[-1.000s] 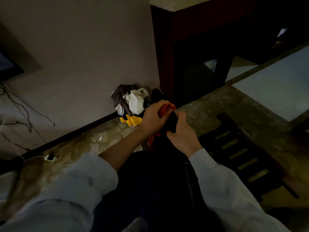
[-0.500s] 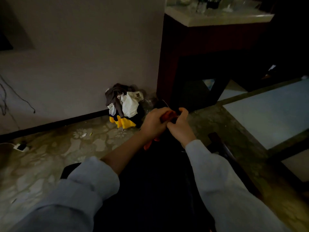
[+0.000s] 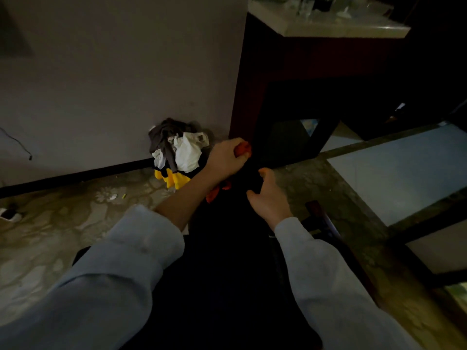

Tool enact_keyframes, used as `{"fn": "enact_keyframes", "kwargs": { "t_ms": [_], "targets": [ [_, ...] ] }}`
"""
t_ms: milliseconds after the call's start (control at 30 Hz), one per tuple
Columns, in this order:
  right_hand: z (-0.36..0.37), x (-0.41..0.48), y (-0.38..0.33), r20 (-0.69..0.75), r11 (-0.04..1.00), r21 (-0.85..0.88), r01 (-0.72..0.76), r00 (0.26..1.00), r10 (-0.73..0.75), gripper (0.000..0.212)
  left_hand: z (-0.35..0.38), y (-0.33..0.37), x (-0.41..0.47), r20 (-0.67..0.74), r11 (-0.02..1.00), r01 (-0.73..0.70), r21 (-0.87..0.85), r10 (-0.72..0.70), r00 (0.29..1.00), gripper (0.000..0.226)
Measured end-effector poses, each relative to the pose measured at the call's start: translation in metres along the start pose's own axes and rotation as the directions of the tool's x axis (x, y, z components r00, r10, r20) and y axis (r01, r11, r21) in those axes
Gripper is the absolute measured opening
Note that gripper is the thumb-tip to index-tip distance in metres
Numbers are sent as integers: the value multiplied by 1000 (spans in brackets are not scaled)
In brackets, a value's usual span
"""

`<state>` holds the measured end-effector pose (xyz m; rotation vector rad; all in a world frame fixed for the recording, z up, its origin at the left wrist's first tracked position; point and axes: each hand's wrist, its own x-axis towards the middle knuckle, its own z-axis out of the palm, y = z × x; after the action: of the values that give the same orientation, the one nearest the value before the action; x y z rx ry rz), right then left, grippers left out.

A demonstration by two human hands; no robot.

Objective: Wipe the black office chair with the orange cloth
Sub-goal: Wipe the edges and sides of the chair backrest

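The cloth (image 3: 243, 148) is orange, the office chair (image 3: 227, 274) is black, the sleeves (image 3: 113, 274) are pale blue, the floor (image 3: 63, 223) has a flowery pattern

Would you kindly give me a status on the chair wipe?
Left hand grips orange cloth on black chair. Right hand holds chair. Nothing blocking.

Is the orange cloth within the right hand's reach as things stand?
Probably yes: the right hand is close beside the orange cloth in the left hand, but it grips the black chair.
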<state>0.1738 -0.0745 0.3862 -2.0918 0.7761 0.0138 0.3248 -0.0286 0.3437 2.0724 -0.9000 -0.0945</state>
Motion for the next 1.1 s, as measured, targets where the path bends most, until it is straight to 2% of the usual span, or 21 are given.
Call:
{"fn": "enact_keyframes", "kwargs": {
  "t_ms": [100,167,233,300,367,433,500,567,633,767,867,967,1033,1100],
  "targets": [
    [2,2,0,-25,1000,8,-11,1000,11,40,3,12,-21,41,979,-205,23,204,978,20],
    [4,1,-1,-54,999,-50,17,998,-20,43,8,13,-38,-46,967,-253,-37,252,967,13],
    [7,1,-2,-55,980,-192,53,996,-64,51,19,8,-58,-198,961,-241,-135,212,957,10],
    [12,0,-2,-48,929,-363,68,995,-91,57,33,-1,-81,-313,952,-184,-245,102,944,10],
    [19,-2,-4,-52,831,-550,90,988,-142,61,47,-10,-100,-364,959,-120,-258,19,931,20],
    [24,-2,-3,-8,651,-745,145,974,-227,65,55,-20,-112,-386,965,-66,-256,-39,922,27],
    [27,6,0,113,454,-859,237,952,-283,64,58,-33,-121,-423,947,40,-319,-180,888,27],
    [29,17,-1,226,299,-903,310,932,-285,60,60,-45,-125,-428,891,168,-422,-359,829,28],
    [30,28,-4,277,208,-919,335,924,-265,57,60,-48,-119,-405,842,210,-497,-439,802,30],
    [35,35,-3,283,80,-946,315,919,-275,55,55,-45,-87,-427,874,125,-469,-348,835,32],
    [39,34,2,301,-36,-952,305,902,-309,57,59,-55,-74,-451,903,126,-410,-321,833,26],
    [39,36,5,318,-80,-947,311,874,-367,57,65,-68,-75,-470,892,157,-424,-365,804,14],
    [40,37,7,321,-80,-945,317,851,-416,55,70,-89,-83,-437,835,258,-486,-488,755,14],
    [41,39,10,325,-79,-944,321,858,-399,54,76,-111,-94,-361,760,356,-543,-595,718,19]
  ]
}}
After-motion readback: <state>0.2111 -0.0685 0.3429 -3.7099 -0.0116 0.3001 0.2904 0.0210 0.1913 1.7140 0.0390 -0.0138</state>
